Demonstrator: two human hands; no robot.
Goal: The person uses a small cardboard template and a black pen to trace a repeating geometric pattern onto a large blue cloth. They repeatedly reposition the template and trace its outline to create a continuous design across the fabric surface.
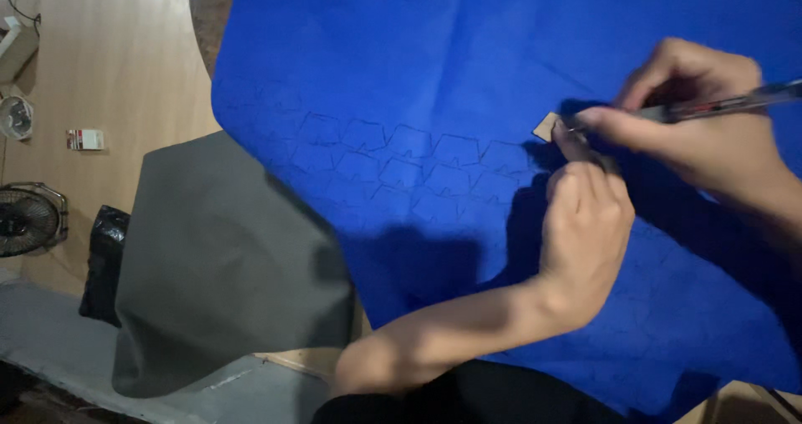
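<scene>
Left hand (585,223) pins a cardboard template (545,126) (on blue fabric (401,73)) — right hand (710,132), beside it, grips a pen (735,102).

A small tan cardboard template (545,126) lies flat on the blue fabric (401,81), pinned at its edge by a fingertip. A clear-barrelled pen (718,105) slants down, its tip at the template's edge. The fabric lies spread out, marked with rows of traced outlines (401,161).

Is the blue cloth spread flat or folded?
Spread flat: the blue cloth lies open across the table, showing rows of drawn outlines.
</scene>
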